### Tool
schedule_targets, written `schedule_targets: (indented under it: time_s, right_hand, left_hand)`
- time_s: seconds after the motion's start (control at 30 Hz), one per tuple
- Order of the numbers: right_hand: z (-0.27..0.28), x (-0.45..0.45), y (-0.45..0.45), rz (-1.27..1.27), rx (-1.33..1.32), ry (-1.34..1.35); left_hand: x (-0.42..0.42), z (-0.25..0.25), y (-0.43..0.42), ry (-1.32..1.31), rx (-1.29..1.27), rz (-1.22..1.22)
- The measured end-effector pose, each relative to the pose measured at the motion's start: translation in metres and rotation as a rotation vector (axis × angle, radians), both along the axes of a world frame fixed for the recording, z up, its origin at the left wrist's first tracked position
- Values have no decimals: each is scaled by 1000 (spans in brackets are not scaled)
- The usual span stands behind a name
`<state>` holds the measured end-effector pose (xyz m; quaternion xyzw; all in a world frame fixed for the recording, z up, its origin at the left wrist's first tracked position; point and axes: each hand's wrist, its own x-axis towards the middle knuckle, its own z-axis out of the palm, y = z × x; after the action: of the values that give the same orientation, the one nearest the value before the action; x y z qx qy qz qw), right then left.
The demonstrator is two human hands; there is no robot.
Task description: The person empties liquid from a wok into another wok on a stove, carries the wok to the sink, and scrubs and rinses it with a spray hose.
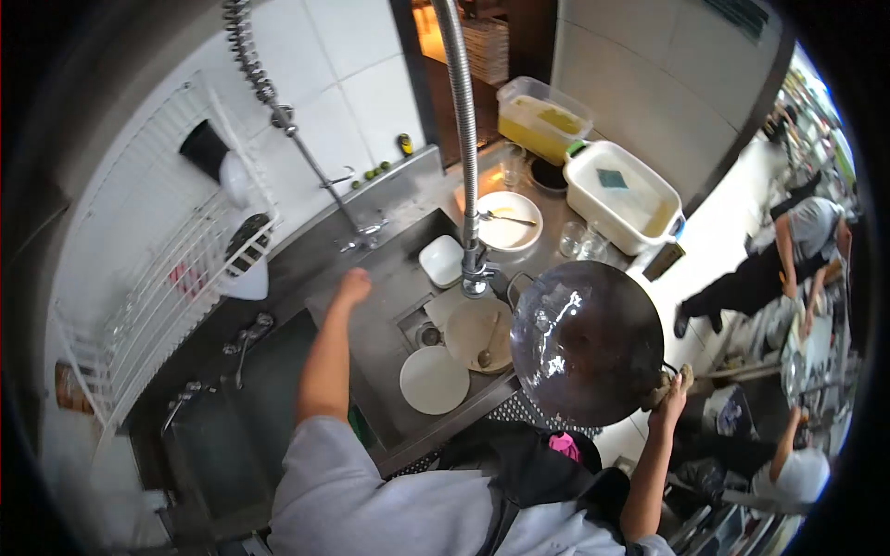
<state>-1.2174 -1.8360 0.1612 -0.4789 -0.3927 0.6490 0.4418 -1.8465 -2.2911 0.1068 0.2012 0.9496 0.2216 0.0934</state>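
Note:
My right hand [669,400] grips a wok [584,343] by the loop handle on its right side, with a bit of tan cloth or pad at the fingers. The wok is dark, wet and shiny, tilted and held up to the right of the sink. A second loop handle sticks out on its far left. My left hand [352,285] is closed over the sink, below the tap [363,236], and nothing shows in it. Under the hands, the sink holds a white plate [434,382], a beige plate [468,320] with a spoon [489,345], and a square white bowl [441,260].
A spray hose [461,111] hangs in front of me. On the right counter stand a white bowl [510,237] with cutlery, glasses [582,241], a white tub [612,157] and a clear tub [528,139] of yellowish liquid. A wire rack [176,269] is at left; co-workers [788,250] are at right.

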Motion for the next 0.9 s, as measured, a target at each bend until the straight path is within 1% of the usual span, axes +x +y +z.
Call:
schedule_targets:
  time_s: [0.03,0.07,0.1,0.13,0.2,0.27,0.33,0.37,0.4,0.47,0.53,0.6,0.67,0.73,0.8,0.87,0.9]
  right_hand:
    - [1,0,-1,18,31,-20]
    - [-6,4,5,-16,61,-49]
    - [-9,5,4,-32,112,-57]
    - [-6,2,2,-43,167,-61]
    - [25,-10,-17,-45,126,-113]
    - [12,-5,-11,-77,117,-81]
    - [20,-11,-18,-90,159,-66]
    - [17,-9,-18,-109,173,-45]
    - [9,-2,-17,-117,156,-64]
    - [8,-7,-14,-133,141,-72]
    - [21,-14,-23,-165,133,-76]
    - [15,-7,-19,-146,106,-103]
    - [10,-6,-12,-133,138,-123]
    - [6,-4,-8,-110,118,-143]
    - [5,-6,-3,-144,161,-205]
    - [9,-10,-2,-139,151,-190]
    - [7,-10,0,-131,162,-205]
  left_hand:
    - [-22,5,8,11,-2,110]
    - [-49,3,13,-14,-14,216]
    - [-72,-7,15,53,-6,276]
    - [-83,3,21,66,-34,329]
    - [-108,3,26,203,-116,302]
    - [-134,-1,30,42,-94,287]
    - [-143,-7,34,-14,-160,262]
    - [-124,23,42,-64,-196,272]
    - [-113,26,47,-33,-124,338]
    - [-106,7,46,78,-205,293]
    - [-84,-15,40,91,-189,313]
    - [-34,-26,38,124,-106,269]
    - [18,-38,43,206,-22,177]
    - [62,-45,63,-95,113,111]
    - [89,-88,90,-182,180,-58]
    - [131,-86,136,-907,791,336]
    - [140,-98,151,-1028,896,378]
